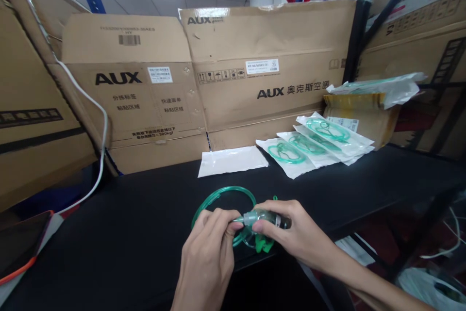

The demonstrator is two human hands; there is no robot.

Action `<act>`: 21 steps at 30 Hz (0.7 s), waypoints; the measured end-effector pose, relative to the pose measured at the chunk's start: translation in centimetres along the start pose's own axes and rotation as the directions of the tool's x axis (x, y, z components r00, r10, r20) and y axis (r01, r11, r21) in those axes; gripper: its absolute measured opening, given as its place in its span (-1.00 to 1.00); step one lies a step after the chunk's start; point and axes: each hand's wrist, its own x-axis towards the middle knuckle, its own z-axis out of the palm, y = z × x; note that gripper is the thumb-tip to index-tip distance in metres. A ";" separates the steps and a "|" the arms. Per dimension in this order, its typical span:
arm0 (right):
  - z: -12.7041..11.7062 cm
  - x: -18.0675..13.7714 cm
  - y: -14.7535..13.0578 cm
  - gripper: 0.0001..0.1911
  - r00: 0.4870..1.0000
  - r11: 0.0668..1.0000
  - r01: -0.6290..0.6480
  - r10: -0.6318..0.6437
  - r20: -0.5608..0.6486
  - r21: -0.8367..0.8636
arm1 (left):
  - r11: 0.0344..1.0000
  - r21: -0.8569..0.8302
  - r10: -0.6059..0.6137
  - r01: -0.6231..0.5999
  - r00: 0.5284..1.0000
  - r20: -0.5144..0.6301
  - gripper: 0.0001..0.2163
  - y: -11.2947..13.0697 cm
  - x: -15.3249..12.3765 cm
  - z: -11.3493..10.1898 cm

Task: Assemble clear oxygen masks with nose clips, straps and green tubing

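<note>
Nearest come the left hand [211, 245] and the right hand [293, 226], meeting low over the near edge of the table [127, 223], with the bottle [269, 215] held between them. Right thumb and fingers close round its body, leaving the pale nozzle [250, 218] free, probably so it can face the other hand. Left thumb and forefinger pinch the tube [233, 188] close to its end, likely to steady something so limp; whether it sits on the nozzle I cannot tell. Its slack lies coiled behind the hands, which seems to spare it a pull. Beside it, the green strap [264, 244] bunches under the bottle. Farther back lies a white pouch [233, 161]; to its right, packets [286, 152] overlap in a fan, perhaps for easy lifting. Behind, cardboard [269, 71] stands like a screen.
</note>
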 end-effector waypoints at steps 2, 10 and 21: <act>0.0 0.0 0.0 -0.74 1.000 1.000 0.009 -0.009 0.002 0.006 | 1.000 -0.019 -0.011 0.011 1.000 0.001 -0.84 -0.2 -0.1 0.0; 0.0 0.1 -0.1 -0.86 0.999 0.999 0.036 -0.036 0.017 0.027 | 0.996 -0.078 -0.045 0.044 0.999 -0.007 -0.88 -0.5 -0.3 0.2; 0.5 0.0 0.7 -0.70 0.974 0.976 0.216 -0.215 -0.065 0.015 | 0.941 -0.196 -0.232 0.274 0.949 0.212 -0.75 -1.5 0.2 -0.9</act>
